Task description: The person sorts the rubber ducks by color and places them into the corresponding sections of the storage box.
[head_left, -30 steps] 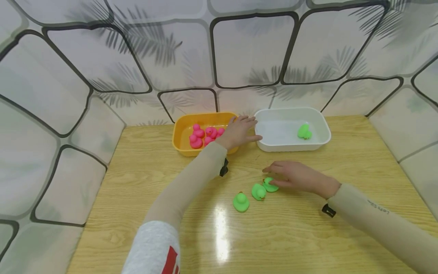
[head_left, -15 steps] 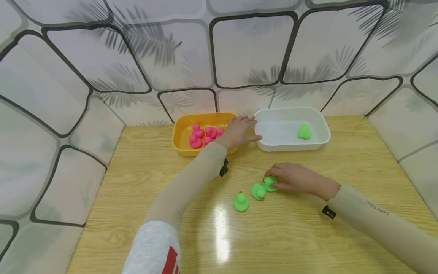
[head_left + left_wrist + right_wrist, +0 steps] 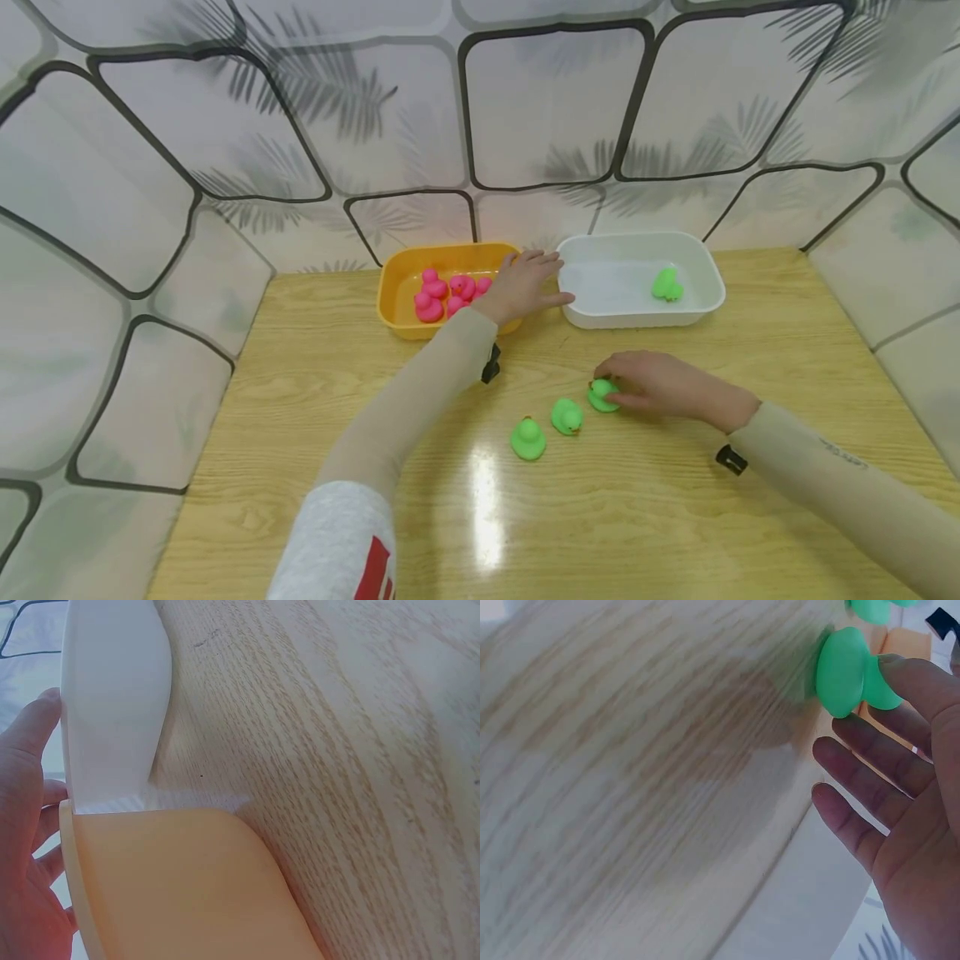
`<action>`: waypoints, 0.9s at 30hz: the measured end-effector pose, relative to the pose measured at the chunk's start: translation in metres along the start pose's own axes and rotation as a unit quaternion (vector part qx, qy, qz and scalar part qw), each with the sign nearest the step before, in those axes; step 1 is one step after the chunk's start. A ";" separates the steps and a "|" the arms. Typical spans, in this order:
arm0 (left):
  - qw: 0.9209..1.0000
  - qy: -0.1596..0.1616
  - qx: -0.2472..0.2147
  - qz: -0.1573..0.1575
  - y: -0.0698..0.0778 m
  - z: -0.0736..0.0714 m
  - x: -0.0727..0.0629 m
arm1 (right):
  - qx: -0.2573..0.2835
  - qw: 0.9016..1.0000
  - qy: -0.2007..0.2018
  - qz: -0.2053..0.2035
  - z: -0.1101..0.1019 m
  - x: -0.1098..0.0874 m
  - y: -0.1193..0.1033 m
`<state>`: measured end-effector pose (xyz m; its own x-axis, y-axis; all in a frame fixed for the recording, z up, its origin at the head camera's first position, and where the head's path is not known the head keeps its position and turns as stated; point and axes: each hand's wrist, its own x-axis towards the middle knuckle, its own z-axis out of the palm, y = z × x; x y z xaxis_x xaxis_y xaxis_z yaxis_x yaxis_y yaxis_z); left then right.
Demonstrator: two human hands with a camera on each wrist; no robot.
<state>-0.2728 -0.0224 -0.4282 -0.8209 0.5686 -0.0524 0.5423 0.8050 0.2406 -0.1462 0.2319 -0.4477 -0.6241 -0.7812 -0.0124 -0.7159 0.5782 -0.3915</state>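
Observation:
With thumb and fingers my right hand (image 3: pixel 663 385) pinches a green rubber duck (image 3: pixel 602 396) at the table's middle right. In the right wrist view the thumb lies on the duck's (image 3: pixel 841 671) head, while the outer fingers stay off it. Two more green ducks, a middle one (image 3: pixel 567 416) and a front one (image 3: pixel 528 438), sit to its left. My left hand (image 3: pixel 525 287) spans the gap between the orange tub (image 3: pixel 405 332) and the white tub (image 3: pixel 622 322), fingers extended. In the left wrist view its thumb touches the white tub's rim (image 3: pixel 66 712).
Several pink ducks (image 3: pixel 429 307) lie in the orange tub, partly hidden by my left arm. One green duck (image 3: pixel 667 285) lies in the white tub's right half. A patterned wall (image 3: pixel 555 108) rises behind the wooden table (image 3: pixel 315 375) and along both sides.
My right hand has closed its fingers on the nearest green duck and drawn it slightly right and back, away from the middle duck. The left hand has stayed in place.

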 end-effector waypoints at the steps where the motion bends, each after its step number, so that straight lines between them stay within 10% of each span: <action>1: 1.000 0.000 0.000 0.001 0.000 0.000 0.000 | 0.003 1.000 -0.001 0.005 -0.002 -0.001 0.000; 27: 1.000 -0.001 -0.007 0.003 -0.002 0.000 0.001 | -0.034 0.996 0.084 0.003 -0.055 -0.016 0.018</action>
<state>-0.2741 -0.0233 -0.4288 -0.8176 0.5734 -0.0532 0.5443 0.7996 0.2536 -0.1663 0.2673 -0.4040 -0.6675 -0.7311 0.1410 -0.7282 0.6016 -0.3282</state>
